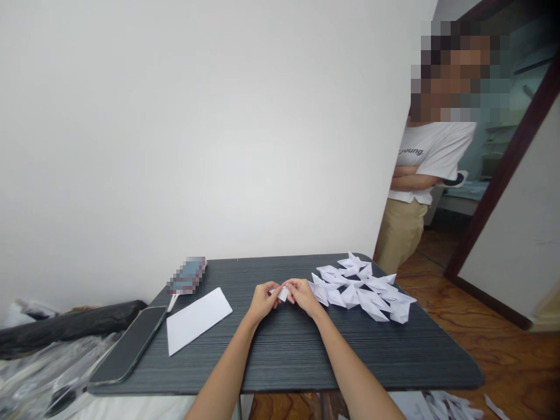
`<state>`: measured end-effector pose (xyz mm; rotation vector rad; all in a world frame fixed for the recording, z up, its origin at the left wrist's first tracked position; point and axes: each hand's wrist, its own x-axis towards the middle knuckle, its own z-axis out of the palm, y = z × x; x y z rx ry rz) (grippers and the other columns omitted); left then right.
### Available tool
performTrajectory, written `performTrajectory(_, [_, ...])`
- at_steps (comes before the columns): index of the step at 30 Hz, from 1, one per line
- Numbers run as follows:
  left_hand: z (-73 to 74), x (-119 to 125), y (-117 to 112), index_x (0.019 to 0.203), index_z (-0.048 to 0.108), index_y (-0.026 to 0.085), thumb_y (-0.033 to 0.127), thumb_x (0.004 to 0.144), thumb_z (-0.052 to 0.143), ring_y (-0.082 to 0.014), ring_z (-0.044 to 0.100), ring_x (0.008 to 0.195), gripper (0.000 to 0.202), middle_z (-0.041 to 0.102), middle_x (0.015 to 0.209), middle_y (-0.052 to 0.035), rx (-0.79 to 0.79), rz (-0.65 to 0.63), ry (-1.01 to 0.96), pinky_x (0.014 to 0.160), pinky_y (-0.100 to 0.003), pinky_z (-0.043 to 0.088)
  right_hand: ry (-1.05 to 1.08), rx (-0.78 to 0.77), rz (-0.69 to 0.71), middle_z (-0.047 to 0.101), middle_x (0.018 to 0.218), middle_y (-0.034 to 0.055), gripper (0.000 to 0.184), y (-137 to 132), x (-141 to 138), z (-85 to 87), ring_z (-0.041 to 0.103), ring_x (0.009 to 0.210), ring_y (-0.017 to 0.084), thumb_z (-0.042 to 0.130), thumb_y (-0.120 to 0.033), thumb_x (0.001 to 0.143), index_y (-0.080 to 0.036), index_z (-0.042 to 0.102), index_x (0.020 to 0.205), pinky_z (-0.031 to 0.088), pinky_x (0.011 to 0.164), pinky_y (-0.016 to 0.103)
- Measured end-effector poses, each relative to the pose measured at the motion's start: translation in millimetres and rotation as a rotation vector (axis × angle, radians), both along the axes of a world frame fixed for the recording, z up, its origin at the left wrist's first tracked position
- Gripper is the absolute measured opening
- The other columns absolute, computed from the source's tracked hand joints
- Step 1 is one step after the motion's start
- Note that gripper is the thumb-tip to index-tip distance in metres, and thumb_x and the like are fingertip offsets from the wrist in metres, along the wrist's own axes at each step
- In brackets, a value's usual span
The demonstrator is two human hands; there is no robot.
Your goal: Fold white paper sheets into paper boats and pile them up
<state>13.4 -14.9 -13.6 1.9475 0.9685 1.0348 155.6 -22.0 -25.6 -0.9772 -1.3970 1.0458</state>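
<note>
1. A small piece of white paper (282,293), creased and partly folded, sits pinched between two bare hands just above the middle of a dark table (289,356)
2. The left hand (263,300) grips the paper's left edge, fingers curled tight around it, knuckles raised
3. The right hand (303,294) grasps the paper's right side, fingertips bent in on the fold; both forearms reach in from the bottom of the view
4. The paper looks thin and matte, with crisp edges and a pointed corner showing between the thumbs
5. Just right of the hands lies a pile of folded paper shapes (363,286), white and angular, with sharp triangular points overlapping one another towards the table's far right corner
6. A flat white sheet (196,319), rectangular and unfolded, lies to the left of the hands, set at a slant
7. A smartphone (130,344) with a dark glossy screen rests face up near the table's left edge, beside the sheet
8. The tabletop is charcoal with fine horizontal streaks and rounded corners
9. A person in a white T-shirt (431,154) and tan trousers stands with arms crossed beyond the table's far right corner, beside a dark wooden door frame (503,169)
</note>
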Motion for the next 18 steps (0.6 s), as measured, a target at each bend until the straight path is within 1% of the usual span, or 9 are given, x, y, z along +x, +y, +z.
performTrajectory(5, [-0.8,1,1,0.067,0.055,0.010,0.039,0.077,0.040,-0.0058,0.044,0.035,0.034,0.055,0.047,-0.0009,0.019,0.010,-0.017,0.038,-0.016,0.033,-0.005,0.018,-0.020,0.040,0.031,-0.0065,0.025,3,-1,-1.7,0.033,0.027,0.005,0.043,-0.032,0.074,-0.011,0.056,0.071,0.024,0.035,0.018])
performTrajectory(8, [-2.8,1,3,0.074,0.056,0.009,0.037,0.077,0.041,-0.0062,0.046,0.036,0.032,0.056,0.048,-0.0014,-0.004,-0.033,-0.035,0.039,-0.016,0.034,-0.003,0.038,-0.068,0.041,0.031,-0.0064,0.024,5,1,-3.6,0.033,0.027,0.005,0.042,-0.031,0.074,-0.012,0.056,0.071,0.024,0.034,0.017])
performTrajectory(11, [-3.8,0,4,0.082,0.057,0.008,0.036,0.077,0.040,-0.0079,0.048,0.036,0.033,0.059,0.050,-0.0034,-0.042,-0.080,-0.024,0.039,-0.017,0.037,0.029,0.053,-0.091,0.043,0.033,-0.0061,0.024,7,3,-5.7,0.035,0.028,0.005,0.042,-0.031,0.074,-0.012,0.056,0.075,0.025,0.033,0.017])
performTrajectory(13, [-2.3,0,2,0.085,0.058,0.009,0.035,0.078,0.039,-0.0102,0.054,0.042,0.033,0.063,0.058,-0.0057,0.005,-0.052,-0.009,0.044,-0.020,0.042,0.084,0.072,-0.118,0.050,0.043,-0.0037,0.023,8,1,-7.4,0.040,0.032,0.006,0.044,-0.031,0.073,-0.012,0.054,0.082,0.029,0.035,0.017])
performTrajectory(15, [1.0,-1,-1,0.087,0.060,0.012,0.033,0.078,0.041,-0.0132,0.059,0.055,0.030,0.065,0.070,-0.0069,0.126,0.004,0.013,0.056,-0.024,0.046,0.155,0.089,-0.175,0.058,0.062,0.0003,0.027,9,-3,-10.0,0.049,0.043,0.008,0.050,-0.030,0.069,-0.014,0.050,0.091,0.036,0.040,0.018])
performTrajectory(16, [3.0,-1,-3,0.089,0.061,0.014,0.032,0.078,0.041,-0.0145,0.060,0.063,0.029,0.066,0.077,-0.0068,0.189,0.024,0.028,0.062,-0.025,0.046,0.182,0.089,-0.203,0.059,0.071,0.0017,0.031,9,-6,-11.6,0.053,0.050,0.009,0.053,-0.029,0.067,-0.015,0.048,0.094,0.040,0.044,0.020])
performTrajectory(18, [6.5,-1,-6,0.091,0.062,0.017,0.030,0.078,0.042,-0.0164,0.060,0.076,0.027,0.064,0.088,-0.0055,0.270,0.039,0.049,0.070,-0.027,0.045,0.192,0.071,-0.234,0.058,0.075,0.0023,0.036,10,-10,-15.0,0.056,0.060,0.012,0.057,-0.026,0.063,-0.015,0.047,0.096,0.045,0.053,0.022])
